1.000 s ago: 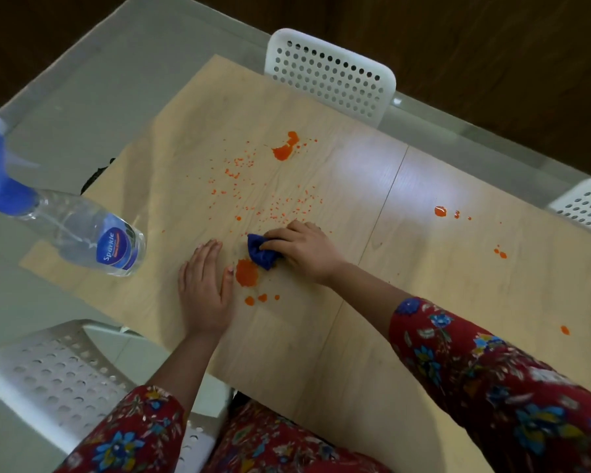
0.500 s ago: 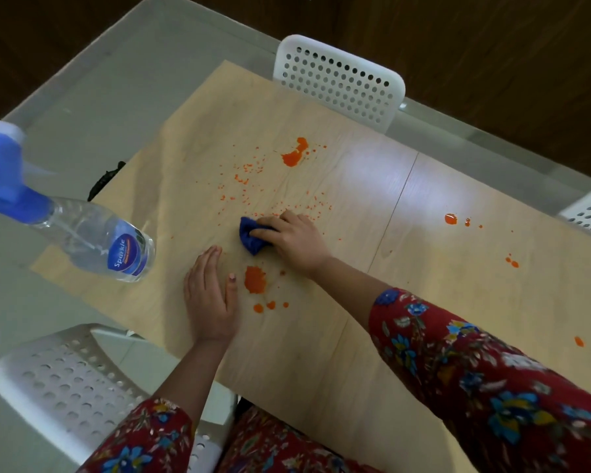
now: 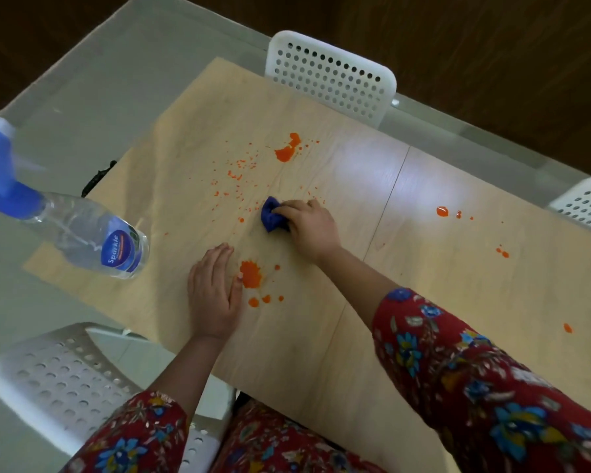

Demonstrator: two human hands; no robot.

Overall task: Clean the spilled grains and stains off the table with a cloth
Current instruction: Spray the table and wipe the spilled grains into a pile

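**Blue Cloth Meeting Orange Spill on Wood-Grain Surface**

Head view: A person's right hand (image 3: 309, 230) is pressing a small, crumpled blue cloth (image 3: 270, 216) against the pale wood-grain surface (image 3: 423, 302). Its grip is clamped on the fabric, with the fingers curled over the top. The cloth is sitting on the left panel of the surface, at the near edge of a scatter of tiny orange grains (image 3: 236, 175). The scatter is spreading away toward a glossy orange blot (image 3: 287, 150) on the far side.

The left hand (image 3: 214, 295) is lying flat, palm down, its grip apart and holding nothing. Its thumb is resting just beside a round, wet-looking orange stain (image 3: 250, 274), and smaller drops (image 3: 260, 300) are sitting just nearer the person. More orange spots (image 3: 442, 211) are dotting the right panel, beyond a thin straight seam (image 3: 386, 213).

A clear plastic spray bottle (image 3: 93, 238) with a blue trigger head and a blue label reading "Sparkle" is standing at the surface's left edge. A thin tube is showing inside it, but its fill level cannot be told.

A white chair (image 3: 331, 76) with a rounded, perforated back is standing at the far side. A second chair (image 3: 55, 380) is at near left and a third chair (image 3: 587, 206) is at right. A red floral sleeve (image 3: 475, 387) is covering the right arm.
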